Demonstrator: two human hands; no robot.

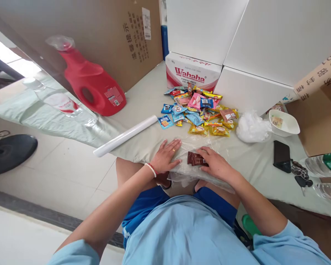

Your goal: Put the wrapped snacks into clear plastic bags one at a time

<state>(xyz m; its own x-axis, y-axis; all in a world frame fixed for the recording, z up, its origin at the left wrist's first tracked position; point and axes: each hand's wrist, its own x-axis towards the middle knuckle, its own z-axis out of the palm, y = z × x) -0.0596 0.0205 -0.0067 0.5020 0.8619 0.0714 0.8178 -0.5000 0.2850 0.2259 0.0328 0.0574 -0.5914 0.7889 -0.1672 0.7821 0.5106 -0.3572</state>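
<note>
at the near edge of the table [143, 99], a clear plastic bag [190, 149] lies flat under both of the person's hands. one bag, and two brown snack packets [196, 159] inside or on it, side by side; i cannot tell for sure which side of the film they are on. the left hand [165, 158] rests palm down on the bag's left part, fingers spread fairly wide and flat, holding nothing, just pressing. the right hand [216, 163] lies over the bag's right part, its fingers bent a little, fingertips touching the right end of the brown packets, which sit just left of them, between the two hands. further back there is one heap of small snack packets [198, 110], too many and too jumbled to count. one white roll [125, 135] lies slantwise to the left, one red detergent bottle [93, 82] beyond it. to the right are one crumpled wad of plastic [251, 127], one white bowl [285, 123], one dark phone [281, 156] and one bunch of keys [299, 173].
</note>
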